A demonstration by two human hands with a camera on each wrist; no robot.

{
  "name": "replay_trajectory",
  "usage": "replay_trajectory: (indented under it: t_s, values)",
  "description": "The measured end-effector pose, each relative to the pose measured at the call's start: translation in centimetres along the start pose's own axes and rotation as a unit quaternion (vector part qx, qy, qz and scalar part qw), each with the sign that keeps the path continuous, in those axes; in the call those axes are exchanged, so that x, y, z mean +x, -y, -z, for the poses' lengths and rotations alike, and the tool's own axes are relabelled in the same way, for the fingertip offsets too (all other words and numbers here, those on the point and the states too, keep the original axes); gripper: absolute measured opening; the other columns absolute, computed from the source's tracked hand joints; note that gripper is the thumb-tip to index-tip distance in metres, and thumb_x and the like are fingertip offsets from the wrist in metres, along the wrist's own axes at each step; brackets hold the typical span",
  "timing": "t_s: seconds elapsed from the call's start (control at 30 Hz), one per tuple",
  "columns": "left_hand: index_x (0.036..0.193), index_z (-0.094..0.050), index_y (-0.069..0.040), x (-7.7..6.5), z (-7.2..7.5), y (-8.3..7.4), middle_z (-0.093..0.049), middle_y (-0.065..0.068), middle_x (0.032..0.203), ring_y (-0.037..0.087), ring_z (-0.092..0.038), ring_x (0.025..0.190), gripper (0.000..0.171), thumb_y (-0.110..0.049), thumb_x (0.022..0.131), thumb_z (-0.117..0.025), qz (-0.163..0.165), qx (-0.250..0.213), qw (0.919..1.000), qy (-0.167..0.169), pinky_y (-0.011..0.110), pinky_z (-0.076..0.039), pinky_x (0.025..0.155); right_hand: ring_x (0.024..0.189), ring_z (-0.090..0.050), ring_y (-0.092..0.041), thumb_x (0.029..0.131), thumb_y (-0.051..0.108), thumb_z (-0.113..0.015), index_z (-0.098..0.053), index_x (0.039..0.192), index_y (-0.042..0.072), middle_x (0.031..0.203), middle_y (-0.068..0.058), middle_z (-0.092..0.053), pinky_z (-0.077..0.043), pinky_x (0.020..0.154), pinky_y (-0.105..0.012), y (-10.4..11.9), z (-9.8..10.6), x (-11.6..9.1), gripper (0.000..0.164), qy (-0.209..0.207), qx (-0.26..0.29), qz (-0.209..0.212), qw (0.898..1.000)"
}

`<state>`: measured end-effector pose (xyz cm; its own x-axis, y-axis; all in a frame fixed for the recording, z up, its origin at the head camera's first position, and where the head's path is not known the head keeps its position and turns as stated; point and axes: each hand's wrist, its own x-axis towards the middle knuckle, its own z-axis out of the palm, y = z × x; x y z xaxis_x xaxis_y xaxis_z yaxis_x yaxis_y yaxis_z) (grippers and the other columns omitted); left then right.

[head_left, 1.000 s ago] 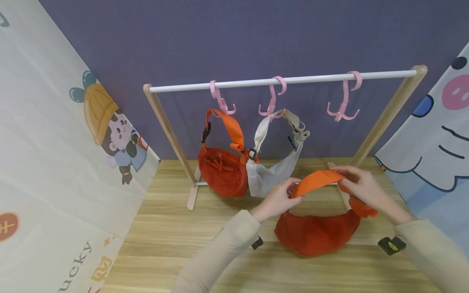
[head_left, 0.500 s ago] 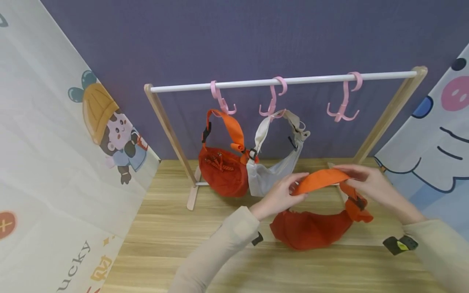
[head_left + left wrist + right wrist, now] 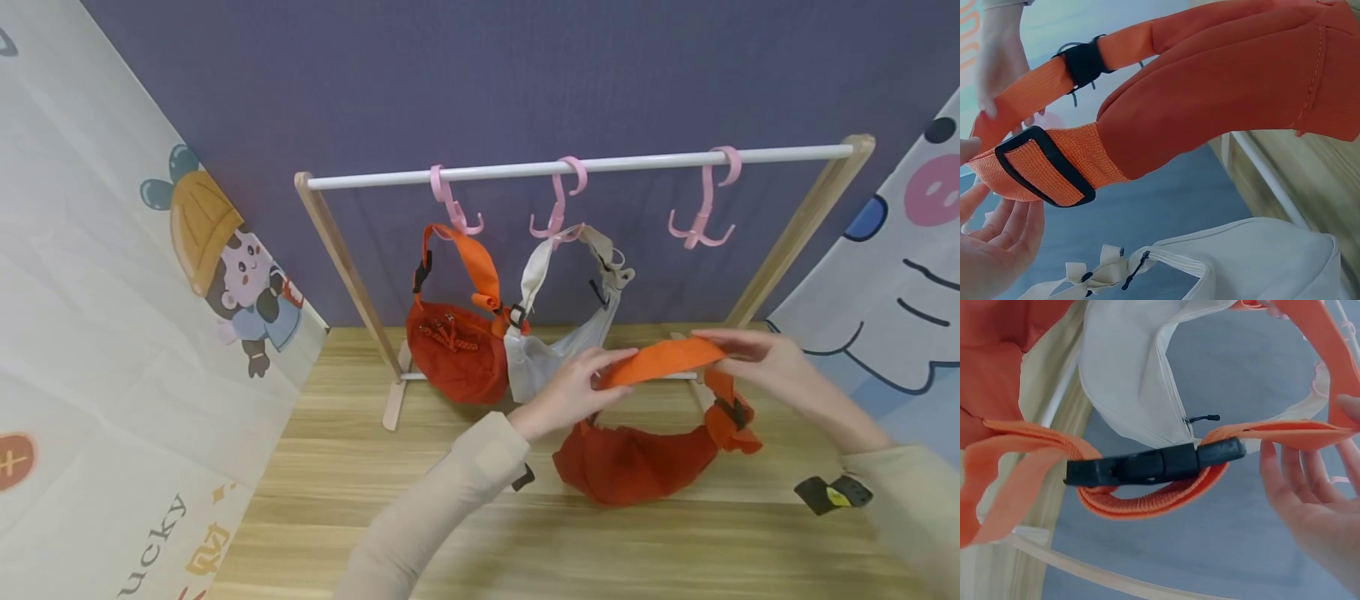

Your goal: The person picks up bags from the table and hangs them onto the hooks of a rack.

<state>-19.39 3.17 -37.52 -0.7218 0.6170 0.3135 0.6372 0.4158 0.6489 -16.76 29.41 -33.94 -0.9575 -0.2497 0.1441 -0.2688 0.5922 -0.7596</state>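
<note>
An orange-red sling bag (image 3: 637, 462) hangs by its orange strap (image 3: 667, 360) between my two hands, in front of the rack. My left hand (image 3: 576, 390) pinches the strap's left side, near the black slider (image 3: 1046, 166) in the left wrist view. At the strap's right end my right hand (image 3: 761, 360) pinches the webbing between thumb and fingers. In the right wrist view the black buckle (image 3: 1154, 464) sits on the strap beside those fingers. Above the right hand, a pink hook (image 3: 705, 208) on the rack bears no bag.
A white rail (image 3: 502, 171) with wooden posts crosses the back. A second orange-red bag (image 3: 457, 354) hangs from the left pink hook (image 3: 453, 200), touching the white bag (image 3: 536, 367) on the middle hook (image 3: 558, 200). Patterned cloths flank the wooden tabletop (image 3: 337, 500).
Both hands have shifted a little to the right, and the strap between them has risen slightly. The bag's body has moved up and a little left. The hung bags have stayed put.
</note>
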Motion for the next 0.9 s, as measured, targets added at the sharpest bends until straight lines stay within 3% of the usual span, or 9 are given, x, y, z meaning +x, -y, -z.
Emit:
replay_trajectory:
  t_s: [0.1, 0.2, 0.33, 0.53, 0.73, 0.8, 0.9]
  values:
    - [0.127, -0.05, -0.017, 0.2, 0.3, -0.1, -0.054, 0.0, 0.106, 0.005, -0.048, 0.084, 0.046, -0.029, 0.083, -0.061, -0.002, 0.002, 1.0, 0.0, 0.011, -0.039, 0.072, 0.085, -0.055, 0.007, 0.084, 0.02, -0.06, -0.053, 0.124, 0.01, 0.096, 0.024, -0.057, -0.042, 0.067, -0.014, 0.2, 0.3, 0.2, 0.041, -0.004, -0.005, -0.01, 1.0]
    - [0.127, -0.05, -0.017, 0.4, 0.4, -0.1, -0.054, 0.0, 0.106, 0.005, -0.048, 0.089, 0.045, -0.029, 0.084, -0.059, -0.001, -0.007, 1.0, 0.002, 0.012, -0.04, 0.073, 0.084, -0.053, 0.009, 0.085, 0.023, -0.059, -0.052, 0.124, 0.012, 0.095, 0.025, -0.057, -0.046, 0.076, -0.032, 0.4, 0.7, 0.4, 0.042, -0.006, -0.011, -0.027, 1.0]
    - [0.126, -0.05, -0.016, 0.8, 0.6, -0.3, -0.052, 0.001, 0.106, 0.005, -0.047, 0.089, 0.043, -0.029, 0.086, -0.057, -0.004, -0.018, 0.9998, 0.001, 0.012, -0.04, 0.07, 0.083, -0.05, 0.012, 0.085, 0.026, -0.059, -0.052, 0.124, 0.013, 0.094, 0.029, -0.053, -0.038, 0.078, -0.056, 0.6, 1.3, 0.4, 0.042, -0.016, -0.018, -0.053, 0.998]
    - [0.124, -0.053, -0.013, 1.5, 1.1, -0.7, -0.051, 0.0, 0.1, 0.008, -0.049, 0.082, 0.041, -0.03, 0.086, -0.056, -0.009, -0.018, 0.9998, -0.009, 0.012, -0.038, 0.069, 0.083, -0.047, 0.012, 0.085, 0.03, -0.058, -0.054, 0.122, 0.016, 0.093, 0.029, -0.051, -0.031, 0.078, -0.06, 1.1, 2.7, 0.2, 0.04, -0.02, -0.007, -0.089, 0.996]
    - [0.123, -0.053, -0.012, 2.3, 1.9, -1.3, -0.051, 0.0, 0.1, 0.01, -0.049, 0.08, 0.04, -0.03, 0.087, -0.054, -0.03, -0.009, 0.9994, -0.013, 0.012, -0.038, 0.067, 0.086, -0.043, 0.012, 0.083, 0.035, -0.059, -0.053, 0.122, 0.015, 0.093, 0.028, -0.051, -0.032, 0.08, -0.056, 1.6, 3.9, 0.1, 0.045, -0.025, -0.025, -0.113, 0.993]
    - [0.123, -0.053, -0.012, 2.5, 2.2, -1.5, -0.051, 0.0, 0.1, 0.011, -0.049, 0.082, 0.039, -0.029, 0.087, -0.054, -0.039, -0.003, 0.9992, -0.013, 0.013, -0.039, 0.068, 0.085, -0.042, 0.015, 0.082, 0.037, -0.06, -0.054, 0.122, 0.015, 0.093, 0.029, -0.05, -0.034, 0.079, -0.052, 1.8, 4.4, 0.1, 0.045, -0.03, -0.034, -0.118, 0.992]
    - [0.123, -0.053, -0.012, 3.0, 2.6, -2.0, -0.051, 0.001, 0.104, 0.01, -0.048, 0.09, 0.038, -0.028, 0.088, -0.054, -0.049, 0.005, 0.9987, -0.01, 0.013, -0.038, 0.073, 0.082, -0.044, 0.018, 0.081, 0.036, -0.061, -0.055, 0.12, 0.014, 0.093, 0.03, -0.049, -0.039, 0.074, -0.036, 1.9, 4.9, 0.2, 0.045, -0.042, -0.05, -0.118, 0.991]
